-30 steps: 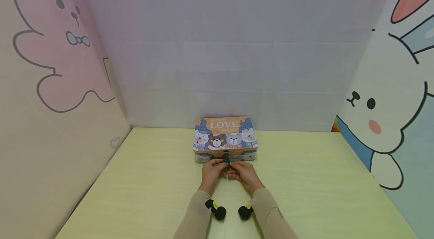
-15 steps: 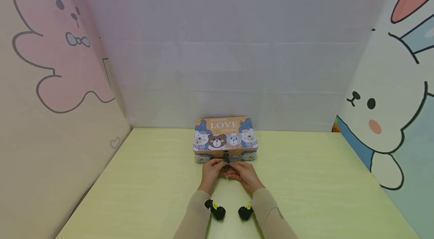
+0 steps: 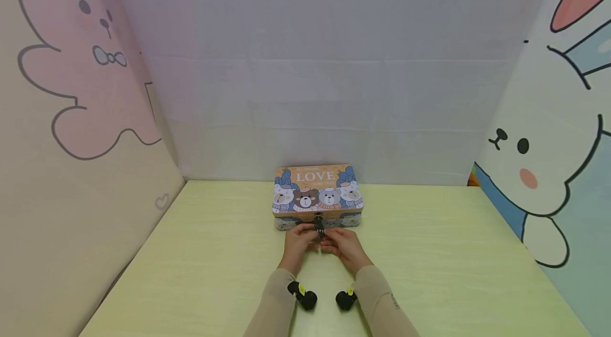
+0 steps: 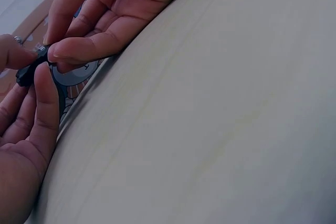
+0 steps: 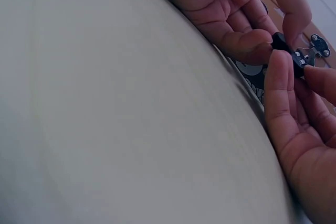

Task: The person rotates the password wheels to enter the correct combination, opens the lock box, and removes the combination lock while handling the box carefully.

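Both left hand [image 3: 297,244] and right hand [image 3: 349,247] pinch the lock [image 3: 319,226] at the box [image 3: 317,188]. Their grip hides much of it.

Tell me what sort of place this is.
Likely a staged tabletop recording booth: a yellow-green table, a plain pale backdrop behind it, and cartoon-printed side walls on both sides.

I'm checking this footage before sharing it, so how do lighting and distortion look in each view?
Head: brighter, fairly even light, but the lock looks tiny; left wrist: dim, bluish, the table's outline bowed; right wrist: similarly dim and bowed, the lock showing larger.
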`<control>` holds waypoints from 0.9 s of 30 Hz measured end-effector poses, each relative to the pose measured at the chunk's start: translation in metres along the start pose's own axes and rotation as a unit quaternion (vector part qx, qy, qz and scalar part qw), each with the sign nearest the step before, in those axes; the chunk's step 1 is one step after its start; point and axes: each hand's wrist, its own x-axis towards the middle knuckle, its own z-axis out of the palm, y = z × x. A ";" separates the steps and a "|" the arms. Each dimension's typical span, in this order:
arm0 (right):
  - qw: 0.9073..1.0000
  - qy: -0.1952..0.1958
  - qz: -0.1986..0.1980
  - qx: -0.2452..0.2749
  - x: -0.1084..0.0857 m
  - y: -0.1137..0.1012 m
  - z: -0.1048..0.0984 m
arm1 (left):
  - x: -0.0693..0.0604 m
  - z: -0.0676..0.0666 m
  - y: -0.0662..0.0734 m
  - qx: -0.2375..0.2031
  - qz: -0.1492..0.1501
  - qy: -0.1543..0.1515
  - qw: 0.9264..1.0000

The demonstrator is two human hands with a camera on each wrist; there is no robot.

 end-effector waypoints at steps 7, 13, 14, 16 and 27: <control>1.000 0.001 0.001 -0.004 0.000 0.000 0.000 | -0.014 0.005 0.017 0.014 0.004 0.008 1.000; 1.000 0.006 0.002 -0.008 0.001 0.000 0.001 | 0.001 0.001 -0.004 0.020 0.006 0.016 1.000; 1.000 0.006 0.002 -0.008 0.001 0.000 0.001 | 0.004 0.001 -0.009 0.019 0.006 0.018 1.000; 1.000 0.007 0.003 -0.008 0.001 0.000 0.001 | 0.011 -0.001 -0.018 0.016 0.005 0.023 1.000; 1.000 0.004 0.000 -0.006 0.001 0.000 0.001 | 0.010 0.001 -0.017 0.015 0.010 0.033 0.999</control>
